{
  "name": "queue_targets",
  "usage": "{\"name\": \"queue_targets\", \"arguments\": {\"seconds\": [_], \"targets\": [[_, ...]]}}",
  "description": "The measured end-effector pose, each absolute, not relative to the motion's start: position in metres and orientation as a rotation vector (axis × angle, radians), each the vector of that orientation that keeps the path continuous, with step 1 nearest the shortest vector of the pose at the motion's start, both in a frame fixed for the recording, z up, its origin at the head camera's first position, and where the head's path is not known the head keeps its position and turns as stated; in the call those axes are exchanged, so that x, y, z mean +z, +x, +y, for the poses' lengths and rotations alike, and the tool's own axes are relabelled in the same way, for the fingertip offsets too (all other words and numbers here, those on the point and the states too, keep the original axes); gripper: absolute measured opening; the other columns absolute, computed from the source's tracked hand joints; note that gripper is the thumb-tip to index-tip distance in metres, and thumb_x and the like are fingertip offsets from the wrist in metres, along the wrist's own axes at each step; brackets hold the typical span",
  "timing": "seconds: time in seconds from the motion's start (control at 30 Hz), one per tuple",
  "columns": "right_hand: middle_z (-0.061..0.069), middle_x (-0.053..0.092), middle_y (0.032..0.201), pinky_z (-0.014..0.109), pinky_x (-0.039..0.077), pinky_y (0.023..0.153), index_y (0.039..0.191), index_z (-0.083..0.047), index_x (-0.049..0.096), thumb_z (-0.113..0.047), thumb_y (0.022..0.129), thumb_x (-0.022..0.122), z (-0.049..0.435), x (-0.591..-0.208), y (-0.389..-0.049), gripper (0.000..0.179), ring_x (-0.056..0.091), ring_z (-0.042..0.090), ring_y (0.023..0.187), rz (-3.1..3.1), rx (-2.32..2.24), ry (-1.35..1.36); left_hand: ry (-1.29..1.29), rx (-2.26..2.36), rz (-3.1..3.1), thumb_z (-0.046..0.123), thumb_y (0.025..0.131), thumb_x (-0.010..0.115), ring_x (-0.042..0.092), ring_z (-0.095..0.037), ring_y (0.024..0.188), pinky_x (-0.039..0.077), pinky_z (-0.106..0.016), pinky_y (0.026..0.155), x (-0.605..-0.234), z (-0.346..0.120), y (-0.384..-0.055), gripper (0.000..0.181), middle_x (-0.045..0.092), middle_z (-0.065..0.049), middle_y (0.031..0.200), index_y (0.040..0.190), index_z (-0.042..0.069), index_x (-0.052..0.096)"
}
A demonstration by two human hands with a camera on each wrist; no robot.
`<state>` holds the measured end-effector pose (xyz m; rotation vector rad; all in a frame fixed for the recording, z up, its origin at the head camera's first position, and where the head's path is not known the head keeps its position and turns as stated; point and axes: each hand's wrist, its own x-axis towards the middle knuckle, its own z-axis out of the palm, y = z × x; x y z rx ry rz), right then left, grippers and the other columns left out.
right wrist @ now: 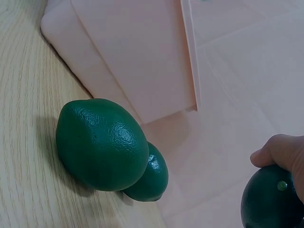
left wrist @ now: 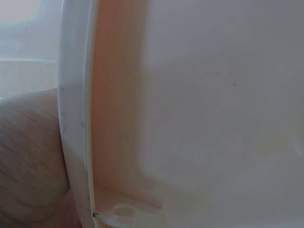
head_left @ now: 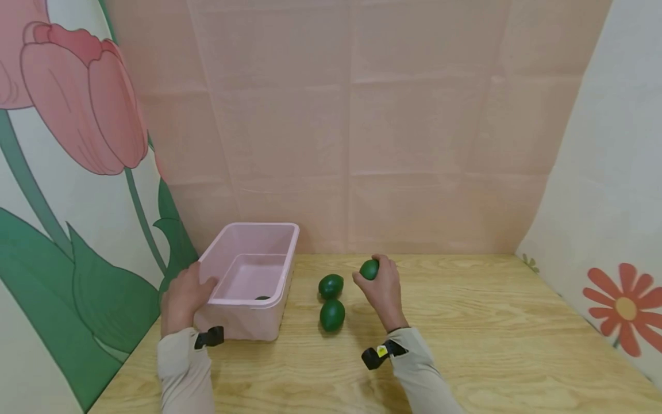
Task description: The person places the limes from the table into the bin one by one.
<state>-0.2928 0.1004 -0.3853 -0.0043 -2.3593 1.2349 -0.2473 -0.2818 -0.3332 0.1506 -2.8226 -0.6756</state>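
Observation:
My right hand (head_left: 383,290) holds a dark green lime (head_left: 369,269) above the table, between thumb and fingers. In the right wrist view, that same held lime (right wrist: 271,199) shows a small pale stem end. Two more limes, a farther one (head_left: 331,286) and a nearer one (head_left: 333,315), lie close together on the table, left of that hand. At the left stands a pink plastic bin (head_left: 243,322), whose left rim my left hand (head_left: 183,296) grips near the front corner, with the thumb over the edge. Inside the bin, a green sliver (head_left: 262,298) peeks above the front rim; the rest is hidden.
A wood-grain table (head_left: 476,345) carries everything. Behind it hangs a creased pink cloth backdrop (head_left: 403,144). Side panels show a printed tulip (head_left: 85,103) at the left and a red flower (head_left: 626,309) at the right.

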Motion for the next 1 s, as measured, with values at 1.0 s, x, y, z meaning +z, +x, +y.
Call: {"name": "queue_targets", "arguments": {"seconds": [1.0], "targets": [[0.02,0.054,0.118,0.046,0.053,0.079,0.133,0.001,0.051,-0.028,0.085,0.076,0.086,-0.386,-0.294,0.062,0.056,0.032,0.098,-2.365,1.28,0.022,0.163,-0.711,-2.816,0.029,0.098,0.053,0.055,-0.052,0.111,0.044,-0.066,0.089,-0.334,-0.282,-0.248,0.056,0.052,-0.036,0.13,0.138,-0.009,0.042]]}}
